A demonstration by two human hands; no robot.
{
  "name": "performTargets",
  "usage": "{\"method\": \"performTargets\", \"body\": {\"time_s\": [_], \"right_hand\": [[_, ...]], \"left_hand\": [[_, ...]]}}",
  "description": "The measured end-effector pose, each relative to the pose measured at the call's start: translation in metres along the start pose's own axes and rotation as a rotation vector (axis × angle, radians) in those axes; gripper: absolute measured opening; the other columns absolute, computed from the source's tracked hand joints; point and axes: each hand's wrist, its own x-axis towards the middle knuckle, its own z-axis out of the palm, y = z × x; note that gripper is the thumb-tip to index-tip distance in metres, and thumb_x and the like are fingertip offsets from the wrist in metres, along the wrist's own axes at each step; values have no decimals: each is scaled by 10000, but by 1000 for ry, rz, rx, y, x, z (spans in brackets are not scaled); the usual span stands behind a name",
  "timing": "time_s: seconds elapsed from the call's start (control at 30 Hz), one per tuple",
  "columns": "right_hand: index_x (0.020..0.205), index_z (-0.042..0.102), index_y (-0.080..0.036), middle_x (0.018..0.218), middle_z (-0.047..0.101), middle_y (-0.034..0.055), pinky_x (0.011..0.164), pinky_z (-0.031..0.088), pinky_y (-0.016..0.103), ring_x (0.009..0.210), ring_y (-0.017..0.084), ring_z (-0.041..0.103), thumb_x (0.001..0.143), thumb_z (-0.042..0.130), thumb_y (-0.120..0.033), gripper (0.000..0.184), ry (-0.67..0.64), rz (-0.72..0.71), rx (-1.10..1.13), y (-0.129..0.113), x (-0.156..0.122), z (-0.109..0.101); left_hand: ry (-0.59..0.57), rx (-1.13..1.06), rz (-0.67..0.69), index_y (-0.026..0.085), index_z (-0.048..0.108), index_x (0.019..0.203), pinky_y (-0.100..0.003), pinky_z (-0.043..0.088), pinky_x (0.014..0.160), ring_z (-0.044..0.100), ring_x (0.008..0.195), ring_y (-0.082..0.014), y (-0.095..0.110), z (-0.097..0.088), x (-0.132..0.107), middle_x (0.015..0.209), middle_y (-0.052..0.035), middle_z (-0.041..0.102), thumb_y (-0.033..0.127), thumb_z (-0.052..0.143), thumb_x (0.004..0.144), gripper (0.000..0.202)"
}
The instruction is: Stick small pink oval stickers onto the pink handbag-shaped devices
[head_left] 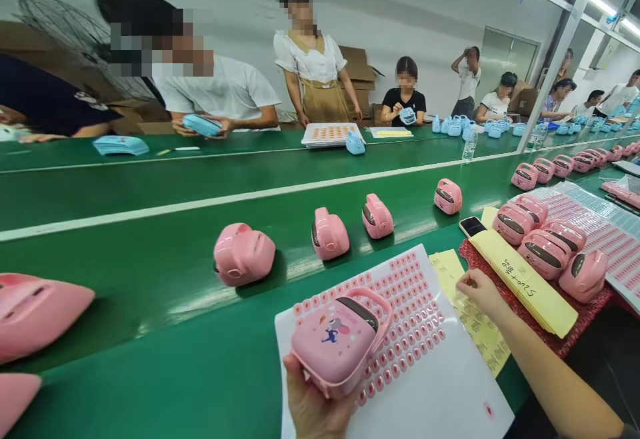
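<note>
My left hand [315,402] grips a small pink rounded device with a carry handle [333,342], a dark window strip and a printed cartoon figure on its face. Beneath it lies a white sheet [415,396] with rows of small pink-red oval stickers; one loose sticker sits near its lower right corner. My right hand [483,292] is over a yellow sheet of printed labels [457,286], partly under the white sheet. Its thumb and fingertips are pinched together; anything between them is too small to make out.
Several pink devices [245,254] stand along the green belt [165,279]. To the right, more sit on a red mat [570,349], beside a folded yellow paper stack [525,279] and a phone [471,227]. Across the belt, co-workers handle blue devices [201,125]; a bottle [470,144] stands there.
</note>
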Motion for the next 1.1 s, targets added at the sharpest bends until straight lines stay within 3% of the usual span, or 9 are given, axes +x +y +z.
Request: {"method": "performTargets", "body": {"time_s": [0.23, 0.5, 0.7, 0.8, 0.93, 1.1], "right_hand": [[547, 465, -209, 719, 452, 5, 651, 437, 314, 656, 170, 504, 668, 539, -151, 153, -10, -16, -105, 15, -27, 14], [577, 426, -227, 730, 454, 21, 677, 429, 332, 707, 198, 513, 724, 487, -178, 167, 66, -16, -123, 15, -19, 9], [549, 463, -218, 773, 495, 50, 776, 402, 363, 804, 230, 520, 686, 532, -180, 159, 90, -53, -104, 15, -20, 14], [536, 469, -222, 727, 488, 37, 785, 392, 363, 792, 231, 504, 672, 536, -186, 155, 121, -70, -80, 16, -22, 18], [484, 459, -222, 704, 513, 26, 784, 387, 352, 791, 226, 519, 621, 573, -204, 179, 146, -75, -6, 17, -21, 19], [451, 490, -210, 702, 567, 29, 740, 399, 333, 794, 226, 560, 586, 614, -285, 198, 139, -56, 163, 15, -20, 16]], "left_hand": [[98, -83, -76, 434, 443, 1268, -559, 407, 900, 632, 991, -294, 6, -4, -5, 1107, -20, 683, 507, 518, 797, 482], [159, -43, -15, 402, 497, 1236, -557, 417, 893, 657, 935, -293, 5, -3, -7, 1061, -24, 705, 477, 551, 783, 462], [240, 2, 60, 383, 402, 1314, -552, 430, 893, 662, 927, -288, 8, -1, -8, 1047, -29, 714, 434, 539, 805, 529], [413, 39, 100, 375, 401, 1316, -549, 434, 894, 635, 989, -289, 6, 12, -7, 1086, -20, 700, 421, 522, 814, 518], [686, 173, 178, 353, 549, 1192, -541, 456, 869, 572, 1084, -303, 1, 38, -3, 1083, -4, 696, 438, 514, 796, 406], [747, 274, 241, 325, 640, 1016, -485, 511, 795, 601, 1014, -272, 6, 66, 2, 928, 16, 723, 438, 419, 793, 334]]}}
